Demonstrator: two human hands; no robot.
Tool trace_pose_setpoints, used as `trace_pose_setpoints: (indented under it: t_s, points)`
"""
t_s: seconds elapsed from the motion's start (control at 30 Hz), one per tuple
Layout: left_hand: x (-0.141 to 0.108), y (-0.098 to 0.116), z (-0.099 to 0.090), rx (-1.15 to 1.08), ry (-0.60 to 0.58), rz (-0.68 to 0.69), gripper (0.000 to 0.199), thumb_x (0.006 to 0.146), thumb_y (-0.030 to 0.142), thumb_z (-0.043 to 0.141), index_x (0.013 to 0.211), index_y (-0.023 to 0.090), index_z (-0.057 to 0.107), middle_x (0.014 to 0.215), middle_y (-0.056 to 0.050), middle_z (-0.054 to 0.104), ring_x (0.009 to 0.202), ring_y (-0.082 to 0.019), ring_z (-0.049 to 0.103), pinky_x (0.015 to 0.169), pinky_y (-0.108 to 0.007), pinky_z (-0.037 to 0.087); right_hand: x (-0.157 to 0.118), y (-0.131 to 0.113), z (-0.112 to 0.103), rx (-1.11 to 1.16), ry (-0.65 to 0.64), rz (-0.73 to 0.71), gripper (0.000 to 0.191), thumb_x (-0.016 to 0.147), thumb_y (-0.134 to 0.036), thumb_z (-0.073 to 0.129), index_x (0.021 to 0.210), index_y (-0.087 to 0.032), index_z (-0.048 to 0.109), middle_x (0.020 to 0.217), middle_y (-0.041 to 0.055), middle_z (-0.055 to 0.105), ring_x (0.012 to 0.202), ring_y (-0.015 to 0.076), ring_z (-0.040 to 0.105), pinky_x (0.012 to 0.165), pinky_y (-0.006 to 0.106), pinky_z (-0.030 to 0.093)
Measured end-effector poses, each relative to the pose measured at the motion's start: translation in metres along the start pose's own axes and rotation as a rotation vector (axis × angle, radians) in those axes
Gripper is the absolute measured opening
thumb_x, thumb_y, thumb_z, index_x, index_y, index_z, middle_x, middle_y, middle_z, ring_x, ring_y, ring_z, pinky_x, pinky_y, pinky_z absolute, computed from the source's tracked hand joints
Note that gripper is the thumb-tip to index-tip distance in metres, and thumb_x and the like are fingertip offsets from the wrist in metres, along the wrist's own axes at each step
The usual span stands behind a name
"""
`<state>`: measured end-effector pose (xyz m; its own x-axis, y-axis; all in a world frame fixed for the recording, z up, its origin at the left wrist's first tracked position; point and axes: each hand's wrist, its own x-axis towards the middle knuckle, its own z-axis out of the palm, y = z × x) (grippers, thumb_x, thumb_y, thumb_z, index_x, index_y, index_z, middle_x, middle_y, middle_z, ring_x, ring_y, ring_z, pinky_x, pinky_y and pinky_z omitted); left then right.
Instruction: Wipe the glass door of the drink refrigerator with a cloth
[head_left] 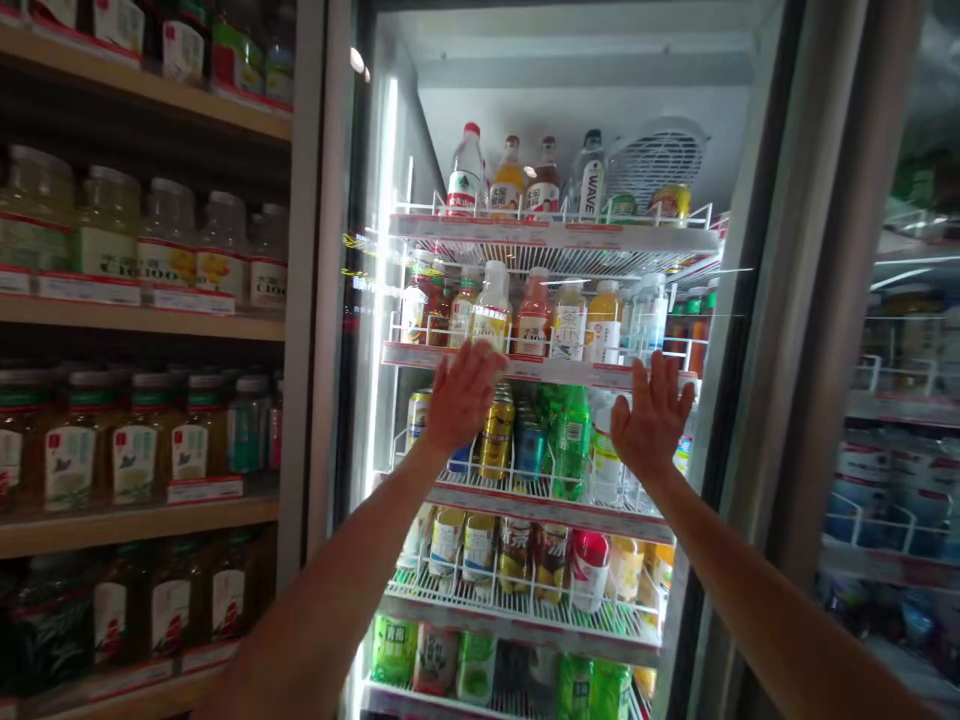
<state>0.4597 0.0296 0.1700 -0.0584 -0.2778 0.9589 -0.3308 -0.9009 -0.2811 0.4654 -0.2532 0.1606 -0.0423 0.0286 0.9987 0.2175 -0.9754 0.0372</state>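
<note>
Display fridge (pixel 585 70), one, tall, steel-framed, pale-walled inside; landmark for all entries. Shelving within: white wire, five tiers in sight, red-and-white price rails along the front edges. Light strip (pixel 384 250), one, upright, along the fridge's left inner side. Round grille (pixel 671 160), one, on the fridge's back wall, upper right. Top tier of the fridge: red-capped bottle (pixel 466 170), with other bottles and a yellow container (pixel 671 203). Second tier, left of centre: white-capped bottle (pixel 491 295), upright, behind the fingertips of the left hand (pixel 463 395); that hand raised before the fridge, fingers extended and slightly parted, nothing held. Third tier: gold can (pixel 496 440) right of the left hand, green bottle (pixel 572 440) at centre, clear bottle (pixel 604 460) beside the right hand (pixel 651 415); that hand before the fridge's right portion, fingers upward and spread, nothing held. Contact with glass or rail: cannot be told. Fourth and fifth tiers: further bottles and cartons, upright. Left of the fridge: wooden shelving (pixel 112 530), dim, rows of bottled drinks with price tags. Right of the fridge: second cooler (pixel 892 405), wire-fronted, contents blurred.
</note>
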Motion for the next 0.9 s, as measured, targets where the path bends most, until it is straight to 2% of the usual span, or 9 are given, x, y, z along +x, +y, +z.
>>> trace_pose_setpoints:
  t_s: [0.13,0.2,0.33,0.4,0.53,0.6,0.7,0.77,0.9]
  points:
    - [0.004,-0.032,-0.008,0.062,0.209,-0.515,0.05,0.091,0.031,0.032,0.138,0.012,0.037,0.147,-0.015,0.033,0.142,-0.025,0.016,0.114,-0.048,0.015,0.0,0.0,0.0,-0.011,-0.004,0.006,0.056,0.086,-0.031,0.037,0.14,-0.016,0.036,0.147,0.0148,0.035,0.14,0.0274,0.022,0.11,0.053,0.018]
    - [0.003,-0.021,-0.004,0.032,0.172,-0.43,0.052,0.091,0.032,0.034,0.138,0.012,0.035,0.148,-0.015,0.031,0.142,-0.025,0.015,0.115,-0.047,0.014,0.0,0.0,0.001,-0.019,-0.003,0.01,0.055,0.087,-0.031,0.036,0.14,-0.016,0.036,0.146,0.0148,0.036,0.14,0.0274,0.023,0.11,0.053,0.018]
    - [-0.001,0.011,0.003,-0.044,-0.07,0.074,0.048,0.09,0.03,0.037,0.137,0.02,0.038,0.145,-0.007,0.039,0.141,-0.019,0.018,0.116,-0.04,0.012,0.0,0.001,0.001,-0.02,0.01,-0.001,0.054,0.087,-0.032,0.036,0.138,-0.014,0.039,0.145,0.0159,0.037,0.14,0.0275,0.024,0.111,0.052,0.017]
    - [-0.001,0.001,-0.001,-0.015,-0.061,0.0,0.048,0.091,0.031,0.035,0.137,0.019,0.039,0.144,-0.008,0.04,0.141,-0.019,0.021,0.116,-0.04,0.013,0.0,0.0,0.001,-0.018,0.013,-0.005,0.054,0.088,-0.032,0.036,0.138,-0.013,0.039,0.145,0.0163,0.037,0.14,0.0272,0.024,0.111,0.052,0.017]
    - [0.003,-0.029,-0.008,0.068,0.187,-0.497,0.054,0.091,0.035,0.031,0.138,0.01,0.036,0.146,-0.017,0.033,0.141,-0.025,0.017,0.114,-0.047,0.014,0.0,-0.002,0.0,-0.017,0.009,0.002,0.053,0.087,-0.03,0.036,0.138,-0.013,0.039,0.145,0.0167,0.037,0.141,0.0268,0.021,0.111,0.052,0.017]
    - [0.003,-0.019,-0.004,0.023,0.167,-0.446,0.056,0.09,0.035,0.032,0.138,0.007,0.034,0.148,-0.019,0.03,0.142,-0.026,0.014,0.114,-0.046,0.014,0.001,-0.002,0.0,-0.017,-0.001,0.009,0.053,0.087,-0.03,0.036,0.138,-0.014,0.039,0.146,0.0161,0.037,0.141,0.0269,0.021,0.111,0.052,0.017]
    - [-0.002,0.01,0.004,-0.057,-0.009,-0.1,0.053,0.09,0.034,0.034,0.139,0.012,0.034,0.147,-0.013,0.033,0.142,-0.023,0.015,0.115,-0.042,0.014,0.001,-0.001,-0.001,-0.007,-0.018,0.017,0.055,0.087,-0.03,0.037,0.139,-0.015,0.037,0.146,0.0152,0.035,0.14,0.0272,0.022,0.111,0.053,0.017]
    - [-0.006,0.011,0.004,-0.062,-0.068,-0.008,0.051,0.09,0.032,0.034,0.138,0.016,0.035,0.146,-0.01,0.037,0.141,-0.021,0.018,0.116,-0.041,0.014,0.001,0.0,-0.001,-0.003,-0.025,0.022,0.056,0.086,-0.029,0.037,0.14,-0.015,0.036,0.147,0.0148,0.035,0.14,0.0275,0.023,0.11,0.053,0.018]
    - [-0.008,-0.036,-0.012,0.05,0.085,-0.423,0.054,0.091,0.034,0.031,0.139,0.01,0.034,0.147,-0.018,0.032,0.141,-0.027,0.017,0.114,-0.049,0.016,0.0,-0.001,0.0,-0.015,0.0,0.007,0.056,0.085,-0.029,0.038,0.14,-0.015,0.036,0.147,0.0148,0.035,0.14,0.0275,0.023,0.11,0.052,0.017]
